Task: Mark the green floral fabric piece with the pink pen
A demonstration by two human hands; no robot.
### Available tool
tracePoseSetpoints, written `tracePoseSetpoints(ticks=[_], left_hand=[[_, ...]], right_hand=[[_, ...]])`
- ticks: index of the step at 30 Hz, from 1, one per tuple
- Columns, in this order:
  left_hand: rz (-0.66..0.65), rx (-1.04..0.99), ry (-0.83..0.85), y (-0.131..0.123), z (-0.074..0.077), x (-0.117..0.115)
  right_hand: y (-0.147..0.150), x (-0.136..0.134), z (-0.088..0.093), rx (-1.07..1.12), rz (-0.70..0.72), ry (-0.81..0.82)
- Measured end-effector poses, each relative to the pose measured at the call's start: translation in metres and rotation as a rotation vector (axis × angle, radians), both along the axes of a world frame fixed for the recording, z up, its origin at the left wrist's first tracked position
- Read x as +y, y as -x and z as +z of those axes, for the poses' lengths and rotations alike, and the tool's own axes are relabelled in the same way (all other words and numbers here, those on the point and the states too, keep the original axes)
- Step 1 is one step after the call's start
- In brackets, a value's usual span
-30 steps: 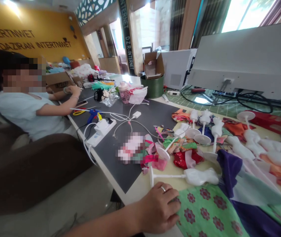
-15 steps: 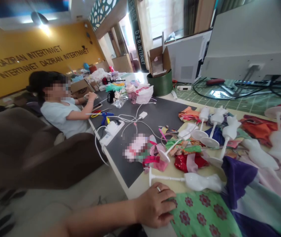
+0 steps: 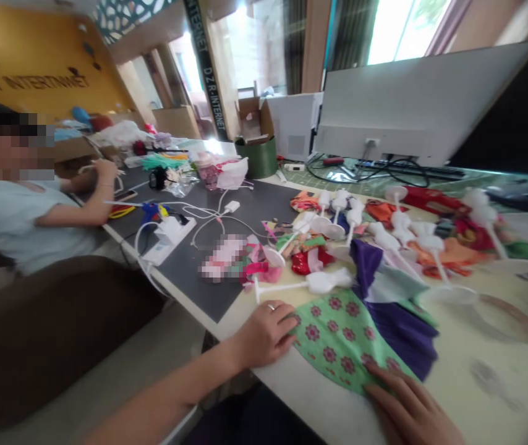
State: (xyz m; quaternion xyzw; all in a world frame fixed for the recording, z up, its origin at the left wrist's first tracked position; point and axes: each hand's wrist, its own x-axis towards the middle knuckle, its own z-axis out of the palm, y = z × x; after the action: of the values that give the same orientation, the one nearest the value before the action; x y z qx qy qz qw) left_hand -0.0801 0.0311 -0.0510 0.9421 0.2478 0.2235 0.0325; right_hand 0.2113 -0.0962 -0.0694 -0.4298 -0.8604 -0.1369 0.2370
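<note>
My left hand (image 3: 264,334), with a ring on it, rests on the near edge of a green cloth with pink flowers (image 3: 338,337). My right hand (image 3: 405,411) lies at the bottom right with its spread fingers on the cloth's lower corner. Neither hand appears to grip. A purple and pale green cloth (image 3: 396,315) joins the floral one. Just beyond my left hand, a white plastic doll-torso stand (image 3: 324,283) lies on its side. Several similar white stands (image 3: 400,232) lie among colourful fabric scraps (image 3: 305,247).
The cream tabletop (image 3: 472,364) meets a dark grey mat (image 3: 190,284) holding a power strip (image 3: 169,241) and cables. A seated co-worker (image 3: 13,210) works at the far left. A monitor back (image 3: 412,111) and green bin (image 3: 257,157) stand beyond.
The view has swung right, shifting the scene left. My right hand has come into view on the floral cloth. My left hand remains on the cloth's edge.
</note>
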Motion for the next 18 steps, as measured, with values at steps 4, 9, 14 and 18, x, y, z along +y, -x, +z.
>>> tracePoseSetpoints(ticks=[4,9,14,18], left_hand=[[0.028,0.072,-0.064,0.004,0.007,-0.002],[0.016,0.151,-0.039,0.000,0.024,0.002],[-0.072,0.187,-0.003,-0.031,0.034,0.014],[-0.139,0.284,0.003,-0.050,0.032,0.024]], right_hand=[[0.010,-0.009,0.018,0.028,-0.058,0.068],[0.012,-0.019,0.025,0.062,-0.089,0.129],[0.015,-0.002,0.044,0.020,-0.120,0.194],[0.017,0.015,0.044,-0.033,-0.165,0.308]])
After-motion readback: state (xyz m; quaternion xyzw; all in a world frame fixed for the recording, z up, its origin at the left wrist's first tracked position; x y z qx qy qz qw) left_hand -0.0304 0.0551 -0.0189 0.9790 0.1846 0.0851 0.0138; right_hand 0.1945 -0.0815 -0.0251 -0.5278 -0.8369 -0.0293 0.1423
